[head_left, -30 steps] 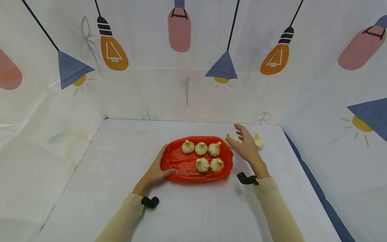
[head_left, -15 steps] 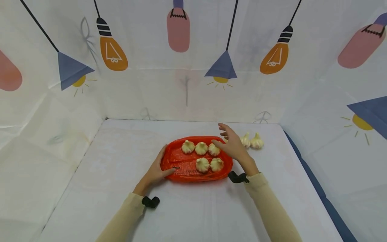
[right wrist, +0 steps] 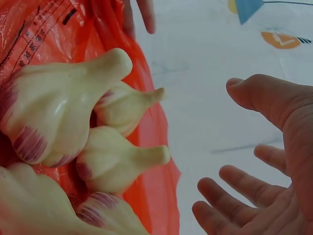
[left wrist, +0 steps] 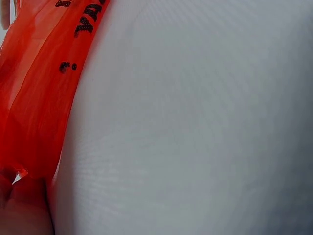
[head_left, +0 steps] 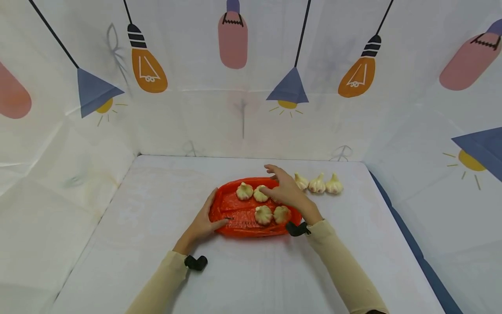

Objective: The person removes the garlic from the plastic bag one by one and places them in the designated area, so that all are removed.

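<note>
A red plastic-covered tray (head_left: 235, 231) with black print lies on the table. My left hand (head_left: 201, 222) grips its left end, thumb over the rim and fingers along the outside. In the left wrist view, the red plastic (left wrist: 39, 107) fills the left edge, with part of that hand below. Several garlic bulbs (head_left: 245, 191) sit in the tray in two rows. My right hand (head_left: 285, 189) hovers over the tray's right part with thumb and fingers spread, holding nothing, and partly hides one bulb. Close garlic bulbs (right wrist: 54, 107) with purple streaks show in the right wrist view.
Three more garlic bulbs (head_left: 317, 184) stand in a row on the white table (head_left: 243, 279), right of the tray. Pale sheets with printed lamps (head_left: 243, 117) hang behind and at both sides. A blue strip (head_left: 400, 235) runs along the table's right edge.
My right hand has moved left, from beside the bulbs on the table to above the tray, uncovering the three bulbs at the right. The left hand and tray have stayed put.
</note>
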`<state>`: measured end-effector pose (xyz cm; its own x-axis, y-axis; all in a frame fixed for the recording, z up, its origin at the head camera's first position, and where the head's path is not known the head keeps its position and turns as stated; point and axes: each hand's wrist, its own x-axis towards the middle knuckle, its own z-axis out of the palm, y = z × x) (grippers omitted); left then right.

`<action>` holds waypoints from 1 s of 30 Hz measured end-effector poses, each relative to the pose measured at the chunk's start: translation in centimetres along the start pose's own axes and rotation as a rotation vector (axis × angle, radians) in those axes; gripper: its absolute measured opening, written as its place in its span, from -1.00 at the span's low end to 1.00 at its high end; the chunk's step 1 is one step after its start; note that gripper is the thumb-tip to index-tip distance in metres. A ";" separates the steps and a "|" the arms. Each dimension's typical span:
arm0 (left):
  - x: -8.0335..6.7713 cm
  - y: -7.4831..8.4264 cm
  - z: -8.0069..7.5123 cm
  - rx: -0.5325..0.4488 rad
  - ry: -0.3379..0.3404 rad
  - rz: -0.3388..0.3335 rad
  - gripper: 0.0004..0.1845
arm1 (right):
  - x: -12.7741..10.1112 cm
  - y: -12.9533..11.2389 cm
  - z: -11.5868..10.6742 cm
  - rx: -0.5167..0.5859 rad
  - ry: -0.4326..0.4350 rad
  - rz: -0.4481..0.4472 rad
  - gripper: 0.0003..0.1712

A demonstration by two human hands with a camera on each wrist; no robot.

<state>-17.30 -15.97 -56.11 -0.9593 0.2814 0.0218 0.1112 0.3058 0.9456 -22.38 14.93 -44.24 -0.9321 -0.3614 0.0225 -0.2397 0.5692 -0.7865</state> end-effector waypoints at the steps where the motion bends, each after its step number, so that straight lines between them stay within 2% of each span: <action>1: 0.0 0.0 0.0 -0.001 0.000 -0.001 0.17 | 0.2 0.0 0.2 -0.008 -0.009 -0.010 -0.13; 7: 0.0 0.0 -0.1 0.000 -0.004 -0.008 0.17 | 1.0 0.2 1.0 -0.055 -0.063 -0.050 -0.19; 13: -0.1 0.3 -0.2 0.013 -0.004 -0.013 0.16 | 1.9 0.2 1.5 -0.083 -0.117 -0.053 -0.25; 20: -0.1 0.5 -0.2 0.017 -0.006 -0.016 0.17 | 2.8 -0.1 2.3 -0.172 -0.160 -0.058 -0.31; 23: -0.1 0.6 -0.2 0.019 -0.008 -0.012 0.16 | 3.1 -0.1 2.8 -0.206 -0.181 -0.055 -0.36; 30: -0.2 0.5 -0.2 0.022 -0.014 -0.008 0.16 | 3.8 0.1 3.8 -0.201 -0.212 -0.014 -0.37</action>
<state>-17.14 -16.00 -55.58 -0.9565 0.2916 0.0091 0.1088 0.3277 0.9385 -24.92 10.81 -46.64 -0.8559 -0.5046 -0.1135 -0.3210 0.6903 -0.6485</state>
